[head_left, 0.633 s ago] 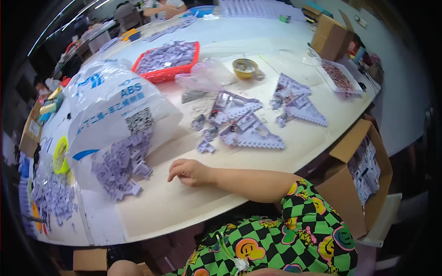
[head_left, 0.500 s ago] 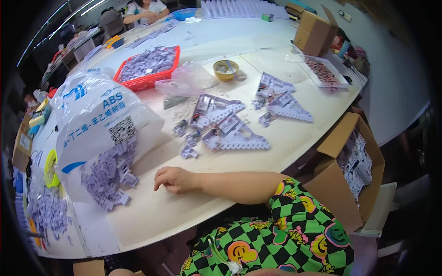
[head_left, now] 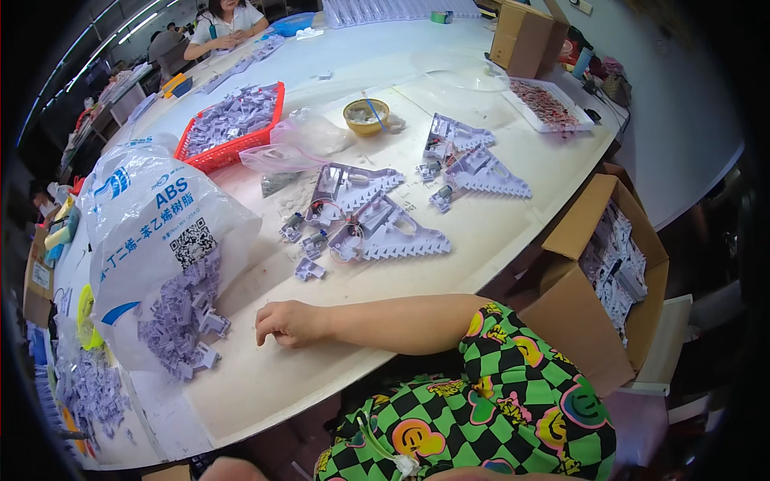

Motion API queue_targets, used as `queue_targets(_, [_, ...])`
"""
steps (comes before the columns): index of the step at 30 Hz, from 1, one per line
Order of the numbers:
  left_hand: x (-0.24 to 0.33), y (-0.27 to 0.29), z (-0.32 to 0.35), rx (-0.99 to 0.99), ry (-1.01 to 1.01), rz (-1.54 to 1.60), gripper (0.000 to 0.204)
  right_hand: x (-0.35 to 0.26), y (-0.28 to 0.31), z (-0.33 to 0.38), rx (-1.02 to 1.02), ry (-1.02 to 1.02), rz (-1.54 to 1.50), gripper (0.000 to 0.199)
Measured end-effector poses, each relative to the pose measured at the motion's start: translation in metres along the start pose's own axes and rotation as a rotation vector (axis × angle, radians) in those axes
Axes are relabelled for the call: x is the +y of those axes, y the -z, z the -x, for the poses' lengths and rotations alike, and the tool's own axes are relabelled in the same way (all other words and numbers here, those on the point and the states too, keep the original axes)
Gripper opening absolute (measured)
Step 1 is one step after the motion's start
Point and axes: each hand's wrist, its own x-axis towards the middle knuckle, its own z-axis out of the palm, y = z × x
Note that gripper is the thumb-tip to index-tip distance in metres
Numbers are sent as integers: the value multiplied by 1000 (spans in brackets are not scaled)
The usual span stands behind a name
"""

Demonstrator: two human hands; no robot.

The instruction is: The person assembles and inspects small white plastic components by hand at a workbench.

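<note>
Blue lettering on bag, partly unclear.

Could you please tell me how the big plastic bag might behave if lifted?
The bag would likely be floppy, since its film looks thin and creased. It may also spill, as loose pale purple parts lie heaped at its near end.

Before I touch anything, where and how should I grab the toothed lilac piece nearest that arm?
I'd pinch the toothed lilac piece by its narrow right end, coming from the right. The piece tapers to that end, and table shows around it, while small parts crowd the wider left end, so reaching there would probably bump them.
</note>
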Motion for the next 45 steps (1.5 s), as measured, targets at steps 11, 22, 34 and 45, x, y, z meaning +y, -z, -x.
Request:
queue_targets(11, [-22, 15, 113, -1006, 606, 30, 23, 23, -7, 7, 30, 69, 1, 26])
queue_targets(22, [-35, 61, 192, -961, 1267, 13, 19, 0, 2, 5, -45, -24, 157, 20])
queue_targets(34, [-52, 87, 228, -1158, 1264, -398, 19, -5, 2, 3, -88, 10, 149, 22])
queue_targets(45, [-55, 89, 230, -1162, 1312, -361, 22, -3, 4, 4, -114, 25, 181, 20])
